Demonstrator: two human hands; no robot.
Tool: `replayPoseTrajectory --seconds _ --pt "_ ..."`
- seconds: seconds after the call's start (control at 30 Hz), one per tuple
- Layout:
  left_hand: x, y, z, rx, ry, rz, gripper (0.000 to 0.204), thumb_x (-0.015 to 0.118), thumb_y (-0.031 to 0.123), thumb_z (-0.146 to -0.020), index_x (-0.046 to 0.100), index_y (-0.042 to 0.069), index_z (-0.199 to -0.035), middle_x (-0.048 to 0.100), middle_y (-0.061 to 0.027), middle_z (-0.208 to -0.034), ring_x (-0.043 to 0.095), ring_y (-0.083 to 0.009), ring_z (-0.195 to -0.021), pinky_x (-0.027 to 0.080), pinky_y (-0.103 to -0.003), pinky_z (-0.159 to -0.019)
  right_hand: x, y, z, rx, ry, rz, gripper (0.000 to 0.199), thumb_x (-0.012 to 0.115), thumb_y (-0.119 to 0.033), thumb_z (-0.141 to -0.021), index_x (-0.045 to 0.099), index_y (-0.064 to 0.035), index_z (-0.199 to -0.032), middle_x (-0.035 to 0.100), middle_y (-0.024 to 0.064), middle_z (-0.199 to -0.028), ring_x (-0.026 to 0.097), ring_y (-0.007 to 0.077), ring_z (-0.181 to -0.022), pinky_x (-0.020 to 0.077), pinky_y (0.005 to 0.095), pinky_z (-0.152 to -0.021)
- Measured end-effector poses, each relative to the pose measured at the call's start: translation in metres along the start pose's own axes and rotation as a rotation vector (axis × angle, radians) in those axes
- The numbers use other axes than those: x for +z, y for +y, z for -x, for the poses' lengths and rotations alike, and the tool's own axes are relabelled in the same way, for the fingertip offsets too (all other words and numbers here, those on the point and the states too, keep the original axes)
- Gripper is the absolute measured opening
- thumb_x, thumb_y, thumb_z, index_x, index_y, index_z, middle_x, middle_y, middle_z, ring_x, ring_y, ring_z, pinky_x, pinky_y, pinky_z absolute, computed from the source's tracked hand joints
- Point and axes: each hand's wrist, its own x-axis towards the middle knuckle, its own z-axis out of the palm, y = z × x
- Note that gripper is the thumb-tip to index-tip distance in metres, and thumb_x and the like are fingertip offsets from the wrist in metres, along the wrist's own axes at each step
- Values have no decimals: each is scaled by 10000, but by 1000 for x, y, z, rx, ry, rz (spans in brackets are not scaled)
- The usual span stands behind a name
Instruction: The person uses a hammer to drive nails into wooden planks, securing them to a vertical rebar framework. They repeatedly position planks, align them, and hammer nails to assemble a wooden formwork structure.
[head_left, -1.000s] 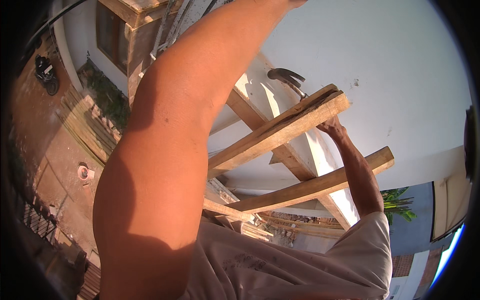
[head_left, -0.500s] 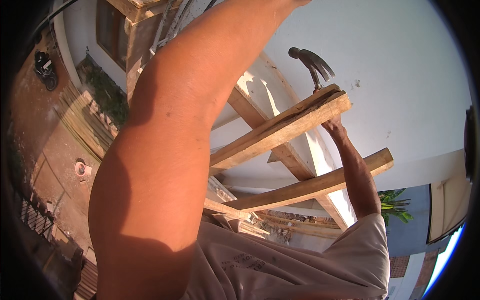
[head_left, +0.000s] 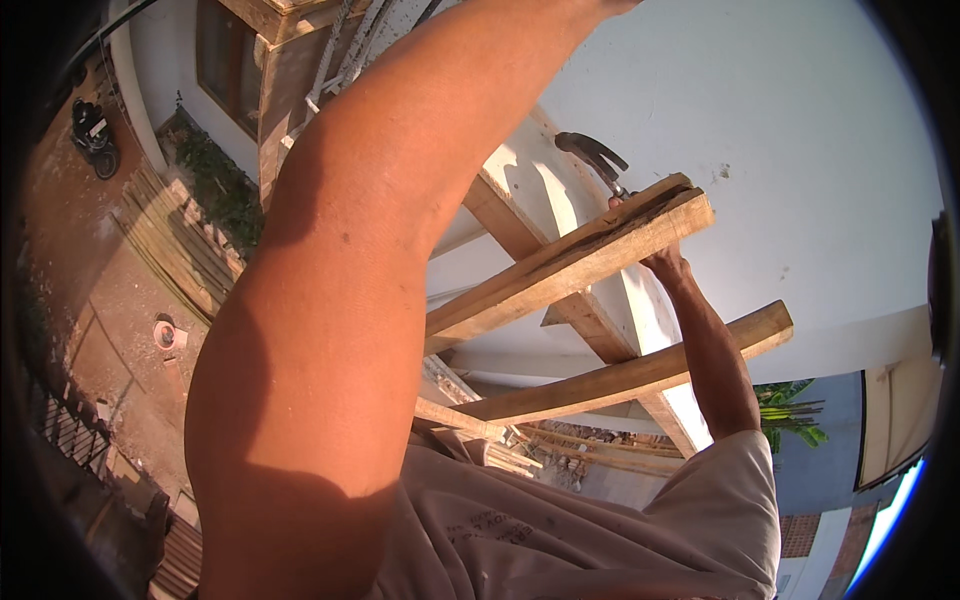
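My right hand (head_left: 664, 258) is raised on the right, partly hidden behind a wooden beam (head_left: 590, 262). It grips a claw hammer, and the dark hammer head (head_left: 592, 152) shows above the beam against the white wall. A finger can be seen on the handle just over the beam's upper edge. My left arm (head_left: 320, 290) fills the left middle and reaches up past the top edge, so the left hand and whatever it may touch lie outside the picture.
A second beam (head_left: 640, 372) runs below the first, and a slanting timber (head_left: 600, 325) crosses behind both. The white wall (head_left: 800, 130) stands to the right. Far below on the left are the ground, stacked poles (head_left: 172, 245) and a parked motorbike (head_left: 95, 140).
The hammer has tipped down and to the left, its head now lower and nearer the beam. My right hand has shifted slightly with it; the left arm stays nearly in place.
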Motion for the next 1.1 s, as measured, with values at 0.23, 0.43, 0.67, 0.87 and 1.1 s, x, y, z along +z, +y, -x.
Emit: replayPoseTrajectory --seconds 0.23,0.43,0.67,0.87,1.1 --pt "1 -2 0 -19 -24 84 318 592 297 -932 685 30 -787 681 -156 -663 691 -279 -576 554 -396 -515 5 -14 -1 291 101 -709 521 779 -299 -855 625 -118 -1318 630 8 -1141 588 218 -1026 490 400 -898" --pt "0 -3 0 -11 -21 42 302 608 286 -927 686 29 -788 686 -148 -671 691 -277 -574 555 -391 -514 13 0 5 212 29 -345 533 773 -288 -870 580 -70 -1316 621 48 -1163 584 204 -1027 499 389 -898" --pt "2 -4 0 -9 12 75 291 614 283 -923 683 36 -785 689 -148 -678 695 -284 -585 557 -390 -516 21 11 13 -103 63 167 507 804 -277 -837 630 -90 -1275 646 67 -1133 599 213 -1017 516 395 -857" --pt "2 -5 0 -16 -4 92 288 617 284 -917 681 38 -781 687 -152 -673 689 -287 -575 555 -394 -511 21 11 16 108 115 -176 400 665 -321 -891 637 -174 -1263 658 74 -1210 603 295 -1092 476 442 -924" --pt "2 -5 0 -6 22 56 291 608 284 -915 682 35 -785 681 -155 -668 689 -301 -580 556 -404 -514 18 -10 11 370 177 -573 324 659 -346 -913 660 -158 -1176 646 90 -1197 604 260 -1083 475 410 -940"
